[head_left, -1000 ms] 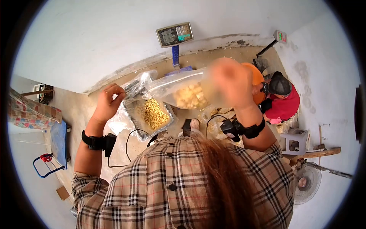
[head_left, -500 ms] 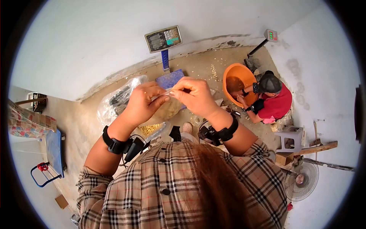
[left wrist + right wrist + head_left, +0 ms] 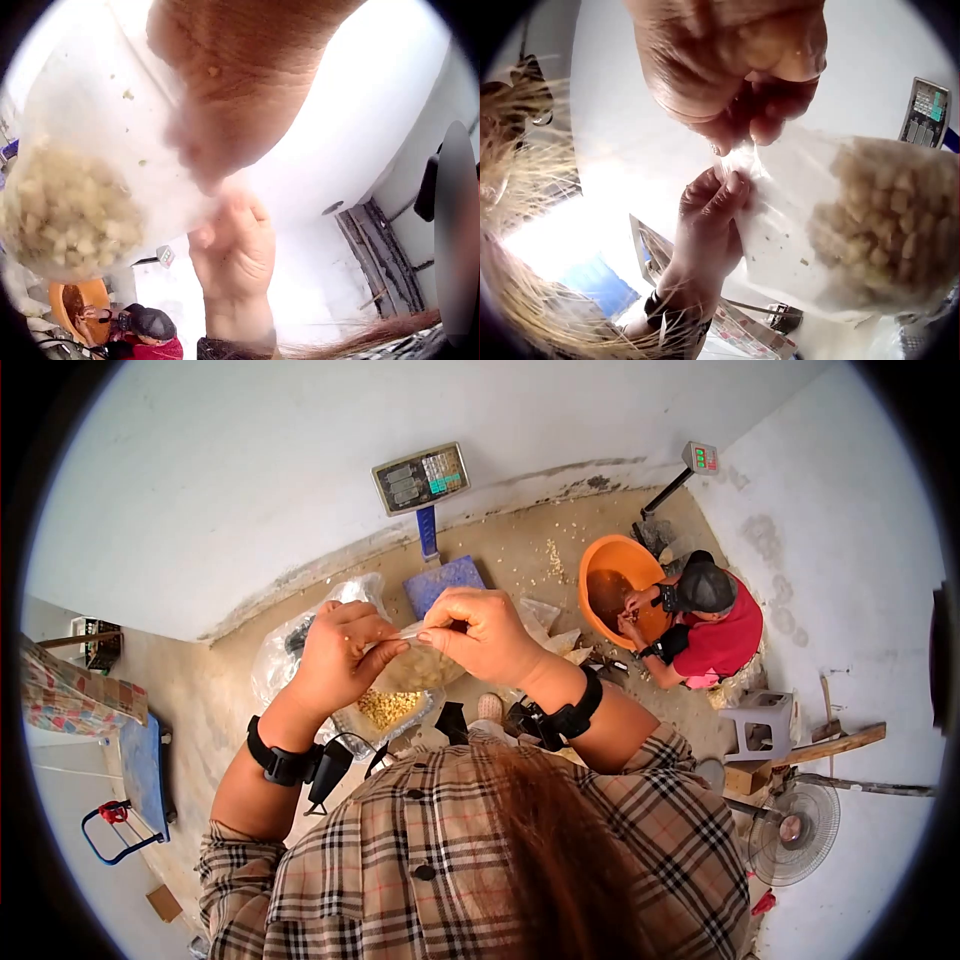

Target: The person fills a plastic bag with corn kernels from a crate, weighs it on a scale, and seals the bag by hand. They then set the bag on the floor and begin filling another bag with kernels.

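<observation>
A clear plastic bag (image 3: 408,672) hangs below both hands, its lower part filled with pale, chunky pieces (image 3: 889,214). My left hand (image 3: 343,658) pinches the bag's top edge between thumb and fingers. Close beside it, my right hand (image 3: 487,637) pinches the same edge, fingers curled in. In the right wrist view the thumb and fingertips of both hands meet at the gathered plastic. The left wrist view has the bag (image 3: 150,195) bulging at the bottom, with small crumbs stuck to its upper wall.
Beneath the bag, a plastic-lined tray (image 3: 428,712) holds small yellow pieces. A platform scale (image 3: 422,478) stands by the wall, crumpled clear plastic (image 3: 272,660) to its left. At right, another person (image 3: 735,625) works over an orange tub (image 3: 590,585). A fan (image 3: 800,830) is at lower right.
The hands were apart, the right holding the bag out to the right; they came together at the bag's top edge. Since then both have shifted slightly left in view, still pinching it.
</observation>
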{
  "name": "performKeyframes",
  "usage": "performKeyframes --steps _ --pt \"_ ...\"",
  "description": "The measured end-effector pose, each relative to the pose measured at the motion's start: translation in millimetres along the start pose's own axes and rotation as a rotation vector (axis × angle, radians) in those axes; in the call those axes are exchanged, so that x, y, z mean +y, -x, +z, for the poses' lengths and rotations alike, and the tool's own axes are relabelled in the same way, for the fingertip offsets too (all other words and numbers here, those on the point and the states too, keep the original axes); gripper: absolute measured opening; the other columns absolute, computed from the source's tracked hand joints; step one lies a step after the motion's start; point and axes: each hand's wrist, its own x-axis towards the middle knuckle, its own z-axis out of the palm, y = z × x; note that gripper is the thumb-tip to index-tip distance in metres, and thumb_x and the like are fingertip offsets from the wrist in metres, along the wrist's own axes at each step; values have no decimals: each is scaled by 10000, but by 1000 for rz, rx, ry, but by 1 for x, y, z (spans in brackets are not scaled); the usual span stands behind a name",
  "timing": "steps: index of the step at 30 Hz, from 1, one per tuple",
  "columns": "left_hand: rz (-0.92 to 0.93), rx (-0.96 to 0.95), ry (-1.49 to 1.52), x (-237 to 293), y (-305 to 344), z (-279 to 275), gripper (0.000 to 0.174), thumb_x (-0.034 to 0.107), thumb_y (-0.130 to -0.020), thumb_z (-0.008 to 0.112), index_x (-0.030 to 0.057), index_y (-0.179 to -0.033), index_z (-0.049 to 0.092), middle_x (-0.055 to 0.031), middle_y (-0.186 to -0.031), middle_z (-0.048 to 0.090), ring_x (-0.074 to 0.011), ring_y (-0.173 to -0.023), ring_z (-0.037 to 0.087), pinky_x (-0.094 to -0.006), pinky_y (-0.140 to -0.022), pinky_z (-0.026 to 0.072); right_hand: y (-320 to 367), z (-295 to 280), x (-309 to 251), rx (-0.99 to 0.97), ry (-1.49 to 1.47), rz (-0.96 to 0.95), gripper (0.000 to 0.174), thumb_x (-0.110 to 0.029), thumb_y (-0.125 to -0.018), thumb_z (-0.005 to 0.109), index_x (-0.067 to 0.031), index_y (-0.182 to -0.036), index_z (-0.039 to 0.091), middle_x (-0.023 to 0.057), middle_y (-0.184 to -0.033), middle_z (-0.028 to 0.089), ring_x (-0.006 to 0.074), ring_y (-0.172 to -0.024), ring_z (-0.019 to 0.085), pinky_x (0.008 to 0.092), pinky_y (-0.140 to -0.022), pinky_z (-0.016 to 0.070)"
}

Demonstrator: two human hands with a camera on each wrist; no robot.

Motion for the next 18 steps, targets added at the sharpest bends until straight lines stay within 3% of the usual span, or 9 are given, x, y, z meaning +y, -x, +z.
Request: performKeyframes --steps 3,6,12,18 --pt "19 37 -20 -6 8 -7 103 104 -667 682 83 -692 584 -38 -647 535 -232 -629 510 -320 -618 345 2 -1 -6 58 -52 107 66 -22 -725 628 9 -696 578 48 -662 562 102 -570 501 227 -512 397" --pt "18 32 -45 -12 14 -13 95 89 -673 673 81 -703 583 -39 -651 533 -225 -639 512 -318 -621 346 1 -4 -8 46 -20 58 63 -14 -722 628 10 -694 576 46 -664 563 96 -557 492 221 -502 393" --pt "61 72 -73 -7 16 -20 87 66 -684 651 89 -713 572 -28 -631 491 -214 -622 478 -316 -598 324 -3 -12 -14 -29 -122 233 53 -24 -712 644 2 -721 599 38 -668 565 100 -585 501 227 -522 396" --pt "120 51 -170 5 8 -30 99 76 -660 657 92 -695 565 -23 -604 456 -213 -602 452 -321 -582 310 -3 -10 -9 -111 -20 87 68 -57 -711 657 -6 -732 616 42 -643 557 124 -597 509 246 -533 399"
